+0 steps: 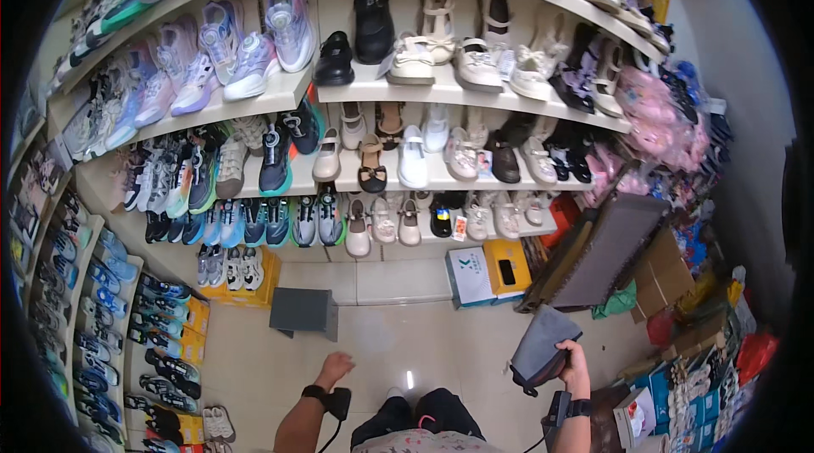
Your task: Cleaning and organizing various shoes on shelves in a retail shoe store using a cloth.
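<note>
My right hand (572, 359) grips the edge of a folded grey cloth (544, 346), which has a darker underside and hangs over the floor at the lower right. At the lower centre-left, my left hand (336, 368) holds nothing, its fingers apart and slightly curled. A small dark grey step stool (304, 312) stands on the floor just beyond my left hand. In front of me, white shelves (407, 92) carry many children's shoes, among them a tall black shoe (373, 21) and a white bow shoe (412, 60).
A shoebox (471, 275) and a yellow box (507, 267) with a phone (507, 272) on it stand below the shelves. A dark padded panel (610, 249) leans at the right by a cardboard box (663, 275). Shoe racks line the left; stacked shoes and boxes (636, 418) crowd the lower right.
</note>
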`<state>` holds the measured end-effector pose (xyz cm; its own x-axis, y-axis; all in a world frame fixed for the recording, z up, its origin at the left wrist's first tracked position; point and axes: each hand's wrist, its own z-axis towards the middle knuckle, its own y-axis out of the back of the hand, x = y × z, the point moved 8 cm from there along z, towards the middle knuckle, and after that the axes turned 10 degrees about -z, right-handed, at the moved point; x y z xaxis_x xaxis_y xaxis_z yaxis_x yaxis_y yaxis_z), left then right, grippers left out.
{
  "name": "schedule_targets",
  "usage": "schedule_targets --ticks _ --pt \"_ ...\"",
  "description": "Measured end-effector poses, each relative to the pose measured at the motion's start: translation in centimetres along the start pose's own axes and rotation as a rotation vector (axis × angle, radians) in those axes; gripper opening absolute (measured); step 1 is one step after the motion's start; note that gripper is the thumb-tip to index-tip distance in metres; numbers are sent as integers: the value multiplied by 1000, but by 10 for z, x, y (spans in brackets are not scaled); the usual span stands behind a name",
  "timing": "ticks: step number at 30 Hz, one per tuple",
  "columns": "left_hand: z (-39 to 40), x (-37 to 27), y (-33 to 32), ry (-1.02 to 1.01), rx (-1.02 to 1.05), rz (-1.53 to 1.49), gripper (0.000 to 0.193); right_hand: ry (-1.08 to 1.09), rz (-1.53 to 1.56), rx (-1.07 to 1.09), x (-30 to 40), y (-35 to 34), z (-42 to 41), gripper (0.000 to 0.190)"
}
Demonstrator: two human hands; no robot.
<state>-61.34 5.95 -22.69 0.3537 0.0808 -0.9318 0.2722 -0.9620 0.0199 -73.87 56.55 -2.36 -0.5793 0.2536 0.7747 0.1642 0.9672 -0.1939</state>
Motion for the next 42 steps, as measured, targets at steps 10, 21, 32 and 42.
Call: schedule_targets --ticks 10,21,32,42 --pt "128 -188 -3 -280 -180 -263 18 142 -375 171 86 -163 145 45" --pt "199 -339 11 -391 -377 175 46 260 -842 709 150 -322 221 55" --pt "262 -363 14 -112 -240 806 72 218 -760 650 164 -296 204 68" --pt "207 -367 34 -286 -270 349 26 233 -740 611 154 -332 190 66"
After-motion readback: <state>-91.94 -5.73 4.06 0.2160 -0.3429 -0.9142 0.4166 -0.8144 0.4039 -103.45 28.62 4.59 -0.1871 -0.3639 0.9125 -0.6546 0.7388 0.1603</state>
